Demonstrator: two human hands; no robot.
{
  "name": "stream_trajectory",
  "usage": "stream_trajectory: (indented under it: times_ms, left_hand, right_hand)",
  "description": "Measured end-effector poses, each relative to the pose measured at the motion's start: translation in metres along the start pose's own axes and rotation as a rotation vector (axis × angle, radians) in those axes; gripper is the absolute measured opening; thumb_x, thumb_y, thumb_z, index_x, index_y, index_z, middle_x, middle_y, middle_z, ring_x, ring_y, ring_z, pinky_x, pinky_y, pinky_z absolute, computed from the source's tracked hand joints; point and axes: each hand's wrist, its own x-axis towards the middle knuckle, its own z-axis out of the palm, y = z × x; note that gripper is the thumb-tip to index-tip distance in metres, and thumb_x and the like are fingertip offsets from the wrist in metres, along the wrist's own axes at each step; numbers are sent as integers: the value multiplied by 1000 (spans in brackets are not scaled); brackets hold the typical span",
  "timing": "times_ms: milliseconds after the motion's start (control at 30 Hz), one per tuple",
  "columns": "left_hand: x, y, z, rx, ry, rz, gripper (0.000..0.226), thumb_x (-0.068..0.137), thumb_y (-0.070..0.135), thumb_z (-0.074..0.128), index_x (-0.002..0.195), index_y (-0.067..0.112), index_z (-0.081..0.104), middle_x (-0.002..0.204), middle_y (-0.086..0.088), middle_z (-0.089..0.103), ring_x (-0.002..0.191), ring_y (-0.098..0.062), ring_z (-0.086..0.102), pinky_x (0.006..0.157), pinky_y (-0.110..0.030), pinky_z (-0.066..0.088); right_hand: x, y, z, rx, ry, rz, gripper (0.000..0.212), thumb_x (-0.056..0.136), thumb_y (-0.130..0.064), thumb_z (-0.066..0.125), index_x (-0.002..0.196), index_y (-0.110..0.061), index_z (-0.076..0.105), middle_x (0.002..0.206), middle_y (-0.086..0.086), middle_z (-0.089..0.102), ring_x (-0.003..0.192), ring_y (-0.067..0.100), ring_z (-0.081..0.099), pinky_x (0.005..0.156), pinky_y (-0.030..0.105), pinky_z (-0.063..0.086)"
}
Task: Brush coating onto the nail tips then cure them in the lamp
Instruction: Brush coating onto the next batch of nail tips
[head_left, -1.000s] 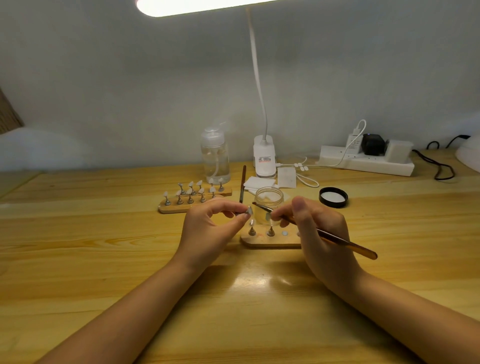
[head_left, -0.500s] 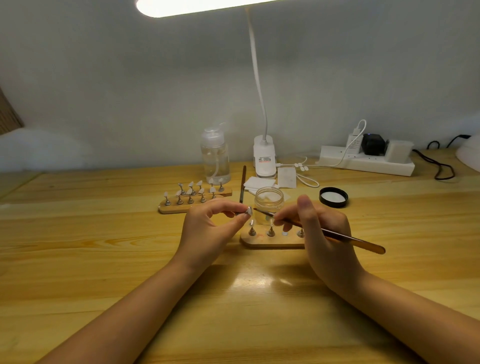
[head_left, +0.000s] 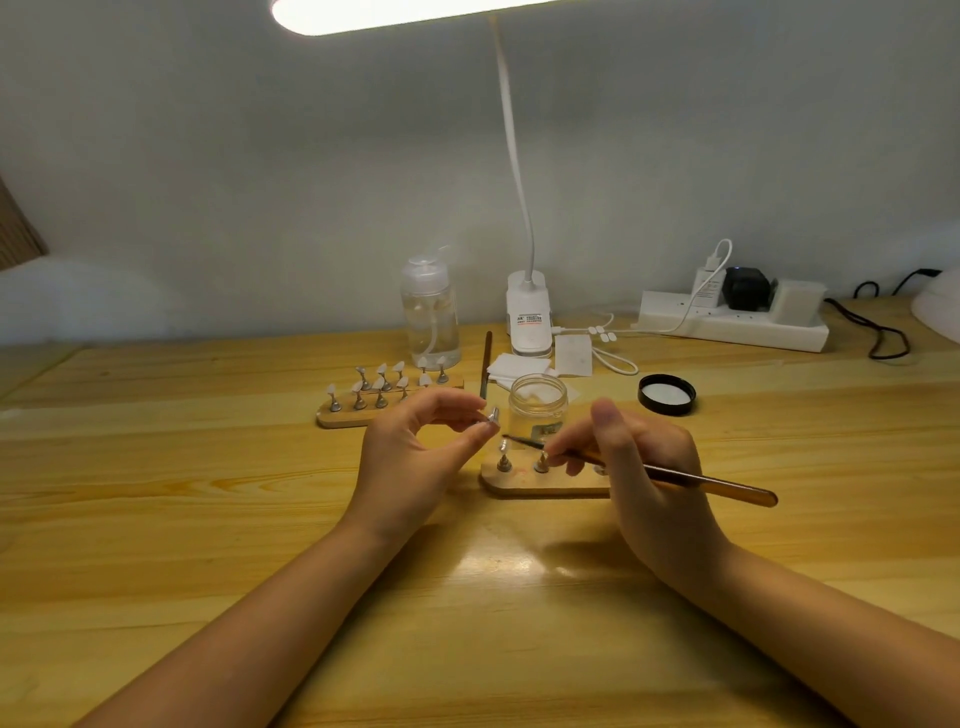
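Wooden stand (head_left: 545, 483) in front is partly hidden behind the right hand (head_left: 649, 478), so can't tell how many pegs it holds w/o guessing, only two metal ones show on the left end. Curing lamp is prob the white dome (head_left: 940, 312) cut off at the far right edge, can't be sure. Left hand (head_left: 410, 457) pinches a small nail tip (head_left: 493, 415) on its holder btw thumb and forefinger, held up just left of the open glass jar (head_left: 537, 405). Tip looks pale/whitish, too tiny for detail. Right hand grips a thin brown brush (head_left: 675, 475) pencil-style, dark bristle end pointing left, just below the tip and not touching it afaict. Second stand (head_left: 384, 405) w/ more tips sits further back on the table (head_left: 156, 493).
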Motion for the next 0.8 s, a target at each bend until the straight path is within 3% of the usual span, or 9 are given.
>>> stream_trajectory:
  times_ms: [233, 567, 800]
  left_hand:
    - [0, -1, 0, 33, -14, 39, 25, 75, 9, 69, 79, 33, 65, 84, 18, 64, 84, 6, 59, 75, -3, 42]
    - [-3, -1, -2, 15, -32, 45, 24, 76, 8, 68, 85, 30, 65, 84, 16, 64, 84, 9, 58, 74, -2, 41]
    - [-1, 0, -1, 10, -39, 34, 26, 76, 7, 67, 85, 32, 65, 85, 16, 64, 86, 7, 58, 77, -5, 43]
  right_hand:
    - [3, 0, -1, -60, 39, -7, 39, 92, -37, 35, 77, -13, 62, 73, -4, 63, 71, 2, 60, 61, 8, 43]
    - [5, 3, 3, -169, -23, -127, 44, 92, -32, 33, 83, -4, 66, 77, -1, 63, 72, 7, 61, 63, 20, 51]
    - [1, 2, 1, -28, -6, -60, 45, 92, -41, 31, 72, -16, 63, 67, -2, 63, 62, 3, 60, 56, 15, 47]
